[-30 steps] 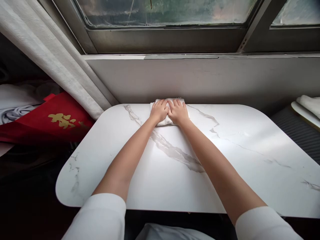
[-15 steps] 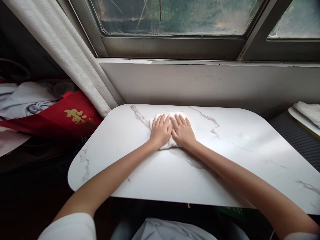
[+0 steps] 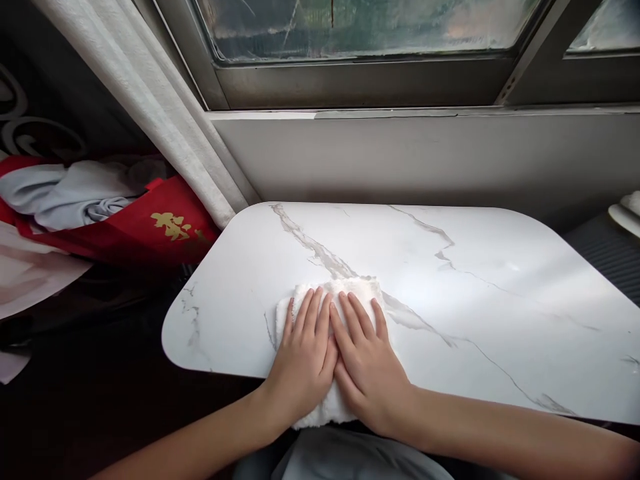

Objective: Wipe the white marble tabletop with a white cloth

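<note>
A white folded cloth (image 3: 360,287) lies on the white marble-patterned tabletop (image 3: 240,267), at its near edge and partly hanging past it. Flat on the cloth's left half rests my left hand (image 3: 304,360), fingers stretched out and pointing away from me. My right hand (image 3: 369,363) presses on the right half in the same way, its fingers slightly spread. The two thumbs meet near the middle. Much of the cloth is covered by both hands.
Left of the table stands a red bag (image 3: 175,227) with grey-white fabric (image 3: 85,193) in it. A pale curtain (image 3: 165,113) hangs beside the window frame (image 3: 360,83). At the far right, a white board-like thing (image 3: 625,219) sits on a dark ribbed surface (image 3: 607,257).
Both hands and the cloth have slid toward me, from the far part of the tabletop to its near edge. The view has shifted slightly.
</note>
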Motion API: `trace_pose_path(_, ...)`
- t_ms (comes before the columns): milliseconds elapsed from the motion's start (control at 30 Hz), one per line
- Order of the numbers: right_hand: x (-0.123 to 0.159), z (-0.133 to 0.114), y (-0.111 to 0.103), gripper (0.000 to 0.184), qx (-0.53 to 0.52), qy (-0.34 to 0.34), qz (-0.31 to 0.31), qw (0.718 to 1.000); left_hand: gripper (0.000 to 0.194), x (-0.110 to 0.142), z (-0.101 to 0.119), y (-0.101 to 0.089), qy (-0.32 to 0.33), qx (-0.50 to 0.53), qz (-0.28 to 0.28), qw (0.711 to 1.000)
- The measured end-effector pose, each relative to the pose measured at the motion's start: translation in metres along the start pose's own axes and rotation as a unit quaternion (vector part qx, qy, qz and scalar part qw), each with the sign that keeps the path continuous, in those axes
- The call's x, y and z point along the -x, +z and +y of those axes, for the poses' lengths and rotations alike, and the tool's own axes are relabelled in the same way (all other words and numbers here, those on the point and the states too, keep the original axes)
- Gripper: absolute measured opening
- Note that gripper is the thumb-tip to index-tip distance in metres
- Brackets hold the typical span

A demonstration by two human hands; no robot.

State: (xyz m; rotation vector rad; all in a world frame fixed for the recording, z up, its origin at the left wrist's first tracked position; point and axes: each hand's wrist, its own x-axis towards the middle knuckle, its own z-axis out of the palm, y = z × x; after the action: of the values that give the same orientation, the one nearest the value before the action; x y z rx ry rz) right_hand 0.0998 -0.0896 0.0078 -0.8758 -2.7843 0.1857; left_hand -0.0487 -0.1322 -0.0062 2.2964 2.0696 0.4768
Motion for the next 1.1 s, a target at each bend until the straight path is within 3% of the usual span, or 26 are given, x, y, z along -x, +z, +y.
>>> trace_pose_path(133, -0.032, 0.015, 0.007, 0.063, 0.004, 0.002, 0.000, 1.000, 0.053, -0.028, -0.019, 0.001, -0.020, -0.003, -0.015, 1.000)
trace_pose_path(333, -0.131, 0.055, 0.018, 0.060, 0.022, 0.058, -0.005, 0.998, 0.051, -0.118, -0.081, 0.008, -0.067, -0.003, -0.020, 0.998)
trace_pose_path(467, -0.194, 0.081, 0.025, 0.059, 0.027, 0.089, 0.017, 0.996, 0.050, -0.181, -0.124, 0.014, -0.067, 0.000, -0.007, 0.998)
trace_pose_path(667, -0.250, 0.104, 0.032, 0.058, 0.022, 0.128, 0.049, 0.990, 0.046, -0.240, -0.161, 0.021, -0.056, 0.015, 0.009, 0.998)
trace_pose_path(767, -0.258, 0.107, 0.033, 0.057, 0.019, 0.137, 0.056, 0.989, 0.046, -0.247, -0.164, 0.022, -0.060, 0.023, 0.016, 0.998)
trace_pose_path(900, -0.251, 0.102, 0.033, 0.057, 0.018, 0.133, 0.053, 0.990, 0.047, -0.236, -0.159, 0.020, -0.075, 0.015, 0.011, 0.997)
trace_pose_path(1100, -0.212, 0.063, 0.032, 0.056, -0.019, 0.129, 0.046, 0.990, 0.049, -0.179, -0.147, 0.009, -0.059, -0.001, -0.012, 0.998)
